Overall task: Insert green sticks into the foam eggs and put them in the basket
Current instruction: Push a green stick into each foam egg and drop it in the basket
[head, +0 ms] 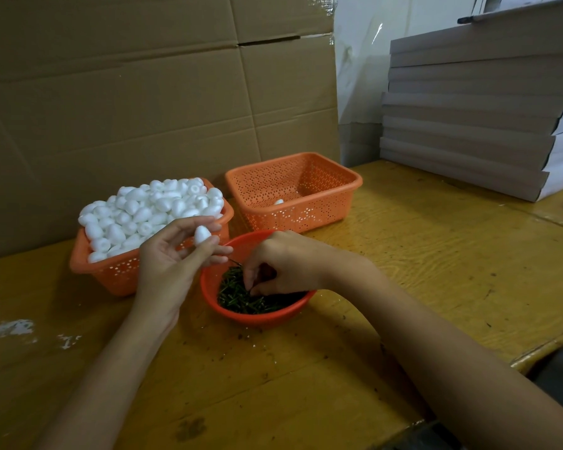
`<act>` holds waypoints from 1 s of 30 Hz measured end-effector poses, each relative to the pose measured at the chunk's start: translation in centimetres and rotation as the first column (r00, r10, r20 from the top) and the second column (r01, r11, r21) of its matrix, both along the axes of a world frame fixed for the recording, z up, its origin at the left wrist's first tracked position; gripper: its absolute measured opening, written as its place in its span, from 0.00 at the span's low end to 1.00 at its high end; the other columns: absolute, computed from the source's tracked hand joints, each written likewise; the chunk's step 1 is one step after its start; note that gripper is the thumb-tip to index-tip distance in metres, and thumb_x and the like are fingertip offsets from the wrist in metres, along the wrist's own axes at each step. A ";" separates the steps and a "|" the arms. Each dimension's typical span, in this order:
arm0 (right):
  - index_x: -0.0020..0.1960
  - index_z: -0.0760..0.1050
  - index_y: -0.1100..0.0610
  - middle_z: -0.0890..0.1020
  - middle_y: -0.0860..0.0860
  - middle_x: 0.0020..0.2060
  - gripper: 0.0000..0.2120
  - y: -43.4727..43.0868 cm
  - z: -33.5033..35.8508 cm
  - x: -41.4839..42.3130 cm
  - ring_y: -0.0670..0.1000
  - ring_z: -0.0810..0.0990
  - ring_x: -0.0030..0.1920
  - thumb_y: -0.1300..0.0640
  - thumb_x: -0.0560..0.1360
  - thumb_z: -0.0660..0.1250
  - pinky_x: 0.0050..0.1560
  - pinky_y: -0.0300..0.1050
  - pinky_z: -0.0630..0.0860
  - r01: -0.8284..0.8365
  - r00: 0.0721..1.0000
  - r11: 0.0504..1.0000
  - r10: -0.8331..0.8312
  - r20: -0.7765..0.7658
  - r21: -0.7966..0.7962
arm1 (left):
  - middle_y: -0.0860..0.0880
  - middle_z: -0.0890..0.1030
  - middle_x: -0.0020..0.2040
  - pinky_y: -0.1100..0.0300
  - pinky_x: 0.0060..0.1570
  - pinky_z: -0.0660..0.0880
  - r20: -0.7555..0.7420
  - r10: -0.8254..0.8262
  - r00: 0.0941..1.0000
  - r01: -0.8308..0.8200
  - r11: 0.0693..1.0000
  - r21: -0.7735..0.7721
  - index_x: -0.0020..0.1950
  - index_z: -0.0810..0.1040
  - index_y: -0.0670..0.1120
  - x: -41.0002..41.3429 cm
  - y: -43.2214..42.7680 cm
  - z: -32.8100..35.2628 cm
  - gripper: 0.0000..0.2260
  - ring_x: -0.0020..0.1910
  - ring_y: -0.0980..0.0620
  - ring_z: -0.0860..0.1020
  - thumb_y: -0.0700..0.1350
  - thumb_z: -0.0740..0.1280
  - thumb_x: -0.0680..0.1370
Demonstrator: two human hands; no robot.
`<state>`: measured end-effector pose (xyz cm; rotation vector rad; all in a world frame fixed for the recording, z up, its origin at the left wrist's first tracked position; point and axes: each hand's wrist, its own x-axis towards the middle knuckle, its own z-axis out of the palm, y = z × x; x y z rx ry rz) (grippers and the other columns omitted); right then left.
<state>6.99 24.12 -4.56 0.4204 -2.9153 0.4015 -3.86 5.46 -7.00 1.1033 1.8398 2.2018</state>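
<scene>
1. Two bare forearms come from the bottom edge over the table (403,254), the left one rising up, the right one lying lower and crossing to the middle.
2. Left hand (173,254) is raised with the palm turned to the right; thumb and fingertips pinch one white egg (203,234), the other fingers are only half curled and spread a little.
3. This egg is in the air, in front of the left basket (111,274) and just above the far-left rim of the bowl (260,318).
4. Right hand (283,258) is bent down at the wrist into the bowl, back of the hand up; its fingers are curled close and the tips pinch into the green sticks (241,297). How many sticks it has, I cannot tell.
5. Left basket is heaped with eggs (150,209).
6. Right basket (306,216) stands behind the bowl, near the left one but apart; one finished egg (278,201) lies on its floor.
7. Cardboard (127,92) stands behind both baskets, and flat boxes (468,125) are stacked at the far right.
</scene>
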 end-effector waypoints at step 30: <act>0.53 0.86 0.49 0.87 0.43 0.51 0.06 0.1 -0.1 -0.1 0.43 0.83 0.53 0.56 0.76 0.76 0.57 0.48 0.78 0.000 1.000 1.000 0.000 -0.010 0.009 | 0.45 0.87 0.57 0.59 0.45 0.85 0.045 -0.015 0.999 0.015 1.000 0.008 0.54 0.87 0.48 -0.2 0.0 0.0 0.09 0.47 0.38 0.89 0.38 0.76 0.76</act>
